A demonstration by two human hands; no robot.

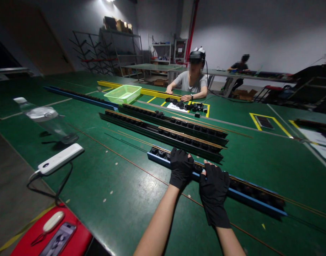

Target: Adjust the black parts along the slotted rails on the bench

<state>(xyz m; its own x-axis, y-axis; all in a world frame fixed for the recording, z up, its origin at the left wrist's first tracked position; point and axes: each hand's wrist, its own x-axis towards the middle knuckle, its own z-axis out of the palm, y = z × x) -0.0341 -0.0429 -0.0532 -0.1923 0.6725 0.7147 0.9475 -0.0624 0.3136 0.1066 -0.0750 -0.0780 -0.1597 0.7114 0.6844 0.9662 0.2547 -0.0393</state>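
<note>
A blue channel rail (255, 202) lies slantwise on the green table in front of me, lined with black blocks and with thin brass-coloured rods running along its top. My left hand (181, 163), in a black fingerless glove, curls over the rail's middle, its fingertips hidden behind the knuckles. Just to the right, my right hand (214, 177), gloved alike, is bent round the same rail with the thumb on the near side. A narrow gap of rail shows between the hands. Beyond them lie two dark channel rails (163, 134) with similar blocks and rods.
A lone thin rod (136, 166) crosses the table nearer me. At left are a water bottle (49, 119) and a white device (60, 159) with a cable. A green basket (123, 93) and a yellow rail (159, 93) lie farther off, where a person (191, 80) sits handling parts.
</note>
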